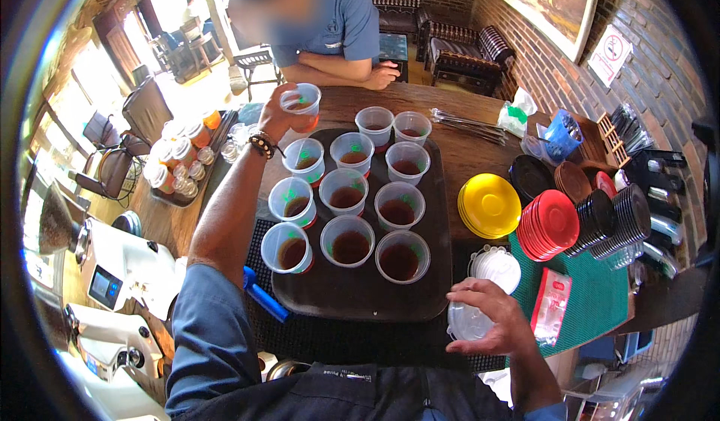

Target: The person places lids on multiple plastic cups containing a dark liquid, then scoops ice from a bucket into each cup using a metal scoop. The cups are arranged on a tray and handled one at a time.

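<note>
My left hand (275, 114) reaches to the far left of the tray and grips a clear plastic cup (309, 95) with reddish-orange liquid low in it. Several similar cups (347, 241) stand upright in rows on the dark brown serving tray (360, 294), uncovered, with dark brown liquid inside. Near the tray's front right corner, my right hand (489, 314) curves its thumb and fingers around clear plastic lids (469, 321); whether it grips them cannot be told. A stack of whitish lids (495, 269) lies just beyond that hand.
Yellow saucers (488, 204), red saucers (548, 224) and black saucers (619, 218) are stacked right of the tray. A red-and-white packet (551, 305) lies on the green mat (602, 303). A blue-handled tool (267, 303) sits left. Across the counter leans a person (349, 32).
</note>
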`<state>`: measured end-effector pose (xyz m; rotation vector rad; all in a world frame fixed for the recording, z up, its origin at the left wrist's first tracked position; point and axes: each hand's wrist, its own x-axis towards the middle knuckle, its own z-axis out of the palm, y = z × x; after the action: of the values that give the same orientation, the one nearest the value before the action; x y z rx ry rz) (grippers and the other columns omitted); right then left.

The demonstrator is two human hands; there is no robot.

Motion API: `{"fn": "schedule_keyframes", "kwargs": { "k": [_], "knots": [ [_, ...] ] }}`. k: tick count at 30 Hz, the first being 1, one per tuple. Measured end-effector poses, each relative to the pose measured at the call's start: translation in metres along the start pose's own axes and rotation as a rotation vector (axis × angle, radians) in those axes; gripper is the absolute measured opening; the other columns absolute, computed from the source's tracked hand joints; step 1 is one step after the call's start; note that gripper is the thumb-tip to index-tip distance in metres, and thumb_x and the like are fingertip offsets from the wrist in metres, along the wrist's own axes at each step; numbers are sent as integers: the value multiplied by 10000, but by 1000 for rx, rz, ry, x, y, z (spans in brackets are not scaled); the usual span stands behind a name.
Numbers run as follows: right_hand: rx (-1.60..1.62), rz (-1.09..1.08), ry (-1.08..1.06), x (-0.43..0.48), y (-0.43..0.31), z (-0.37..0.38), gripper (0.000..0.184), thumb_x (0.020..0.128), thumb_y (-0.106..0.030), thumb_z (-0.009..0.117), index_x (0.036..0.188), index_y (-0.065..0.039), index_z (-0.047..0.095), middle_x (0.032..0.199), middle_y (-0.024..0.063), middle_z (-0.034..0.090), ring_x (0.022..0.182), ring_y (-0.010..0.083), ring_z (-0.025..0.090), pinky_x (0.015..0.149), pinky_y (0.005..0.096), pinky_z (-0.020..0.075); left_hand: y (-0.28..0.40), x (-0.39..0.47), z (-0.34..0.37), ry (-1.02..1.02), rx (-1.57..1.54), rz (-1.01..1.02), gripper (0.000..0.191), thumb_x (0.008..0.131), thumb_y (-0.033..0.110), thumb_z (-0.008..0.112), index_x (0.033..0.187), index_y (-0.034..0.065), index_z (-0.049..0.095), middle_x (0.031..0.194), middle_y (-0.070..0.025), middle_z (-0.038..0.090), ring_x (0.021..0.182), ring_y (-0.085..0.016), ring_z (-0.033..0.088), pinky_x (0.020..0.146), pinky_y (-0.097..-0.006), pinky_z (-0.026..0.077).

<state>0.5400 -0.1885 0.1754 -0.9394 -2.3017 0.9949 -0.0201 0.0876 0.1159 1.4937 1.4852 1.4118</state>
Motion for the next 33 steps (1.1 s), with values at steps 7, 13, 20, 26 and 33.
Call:
{"fn": "schedule_keyframes", "kwargs": {
  "k": [7,13,20,26,33],
  "knots": [
    [-60,129,142,-16,18,-14,838,654,-492,1003,1340,-109,711,1310,152,688,1247,344,674,1070,466,541,-47,19,5,-383,-138,-91,1070,689,7,955,1601,118,406,1577,-159,526,1451,-320,531,1187,-472,487],
    [-157,179,226,-30,24,-18,824,683,-494,988,1317,-54,699,1285,175,683,1233,355,672,1052,451,548,-72,19,7,-574,-159,-91,1020,791,-172,778,1657,167,360,1654,-124,449,1493,-320,491,1132,-449,514],
    [-199,202,363,-56,34,-13,782,719,-424,984,1336,-50,681,1293,161,668,1232,336,667,1057,438,550,-78,15,-4,-519,-217,-238,1011,828,-148,724,1690,188,319,1661,-124,436,1479,-310,498,1081,-418,524],
    [-337,176,381,-73,29,40,837,714,-422,981,1393,-65,646,1376,160,604,1287,353,627,1077,447,551,-83,18,-31,-435,-216,-264,1003,860,-128,678,1719,206,283,1667,-125,424,1467,-301,505,1037,-390,533],
    [-559,169,420,-70,49,85,1006,621,-575,958,1425,-84,603,1460,196,452,1413,454,435,1168,616,404,-8,27,-94,-72,264,-20,708,819,-94,609,1499,103,609,1420,-80,659,1291,-232,609,1079,-378,510]
  ]
}}
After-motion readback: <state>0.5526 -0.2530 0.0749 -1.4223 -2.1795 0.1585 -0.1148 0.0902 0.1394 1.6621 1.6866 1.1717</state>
